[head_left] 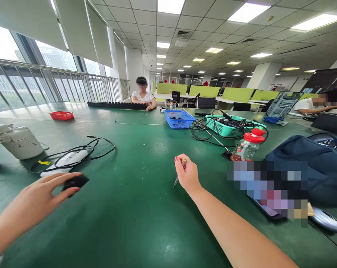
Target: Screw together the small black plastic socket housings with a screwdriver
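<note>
Between the thumb and fingers of my left hand (42, 195) is a small black block-like part (75, 181), whose exact kind I cannot make out. It is at the left, above the green tabletop (146, 208). My right hand (187, 174) is closed around a small screwdriver (176, 181) near the middle. Its metal shaft slants down out of the fist, and the handle's top shows above the thumb. Just beyond my left hand lies a white device (70, 160) with a black cable (101, 138) looped over it.
A red tray (61, 115) and blue basket (179, 120) stand farther back. Cables spill from a green basket (226, 128). On the right are a red-lidded jar (248, 145), a dark blue bag (310, 163) and a blurred-out item. A white appliance (20, 141) stands left. People sit across and at far right.
</note>
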`<action>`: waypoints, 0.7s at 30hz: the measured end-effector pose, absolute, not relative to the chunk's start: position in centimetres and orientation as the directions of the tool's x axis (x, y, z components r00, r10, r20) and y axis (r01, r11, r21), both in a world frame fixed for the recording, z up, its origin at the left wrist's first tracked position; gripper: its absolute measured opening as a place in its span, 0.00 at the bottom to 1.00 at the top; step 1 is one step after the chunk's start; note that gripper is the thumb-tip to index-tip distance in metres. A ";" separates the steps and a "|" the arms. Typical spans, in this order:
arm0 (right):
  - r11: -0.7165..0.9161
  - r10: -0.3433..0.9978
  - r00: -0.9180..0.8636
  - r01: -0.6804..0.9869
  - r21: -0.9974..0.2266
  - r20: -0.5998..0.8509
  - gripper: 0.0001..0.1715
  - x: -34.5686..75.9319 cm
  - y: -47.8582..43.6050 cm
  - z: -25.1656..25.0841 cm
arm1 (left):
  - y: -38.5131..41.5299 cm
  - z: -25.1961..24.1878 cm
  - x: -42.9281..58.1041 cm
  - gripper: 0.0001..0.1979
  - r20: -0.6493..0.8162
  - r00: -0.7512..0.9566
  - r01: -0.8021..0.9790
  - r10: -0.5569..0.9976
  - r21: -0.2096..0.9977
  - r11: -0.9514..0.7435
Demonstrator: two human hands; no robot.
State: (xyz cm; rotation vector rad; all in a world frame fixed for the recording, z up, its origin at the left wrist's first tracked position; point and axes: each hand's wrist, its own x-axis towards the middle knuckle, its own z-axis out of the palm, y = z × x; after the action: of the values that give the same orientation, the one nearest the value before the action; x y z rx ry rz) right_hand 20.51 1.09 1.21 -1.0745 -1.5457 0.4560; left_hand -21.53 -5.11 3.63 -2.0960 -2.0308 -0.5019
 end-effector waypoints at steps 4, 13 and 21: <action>0.503 0.818 0.072 0.392 -0.770 0.570 0.19 20.9 1.1 1.0 | -4.6 6.4 -11.3 0.23 0.201 0.220 0.942 0.955 0.211 -0.261; 0.547 0.794 0.012 0.420 -0.724 0.608 0.19 21.6 1.1 1.2 | 1.2 3.2 0.9 0.17 0.190 0.541 0.779 0.819 0.255 -0.574; 0.614 0.763 -0.129 0.450 -0.648 0.633 0.18 20.8 0.6 0.8 | 2.8 -0.1 0.3 0.18 0.281 0.552 0.718 0.785 0.319 -0.619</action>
State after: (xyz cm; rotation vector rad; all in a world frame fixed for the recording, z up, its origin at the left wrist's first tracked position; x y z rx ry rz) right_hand 20.80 0.64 0.82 -0.9903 -1.7679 0.3650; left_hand 0.26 2.78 -0.12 -2.9117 -1.4230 -0.6677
